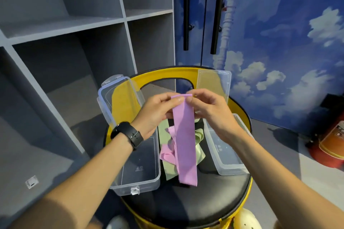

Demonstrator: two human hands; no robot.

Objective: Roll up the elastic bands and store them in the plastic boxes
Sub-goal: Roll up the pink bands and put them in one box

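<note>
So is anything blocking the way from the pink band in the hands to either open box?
Nothing visible does. Both hands pinch the top of the pink band above the stool. The left box and right box sit open on either side, lids back and nothing visible inside.

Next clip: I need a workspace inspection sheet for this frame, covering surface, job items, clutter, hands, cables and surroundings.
Surface: black padded stool seat with a yellow rim.
Job's things: pink band held up by its top edge; more pink and green bands heaped below; two clear boxes, left box and right box, lids open, no bands seen inside.
Clutter: nothing seen.
Hands: left hand and right hand both pinch the band's top.
Cables: nothing seen.
Surroundings: grey shelving, sky-print doors.
</note>
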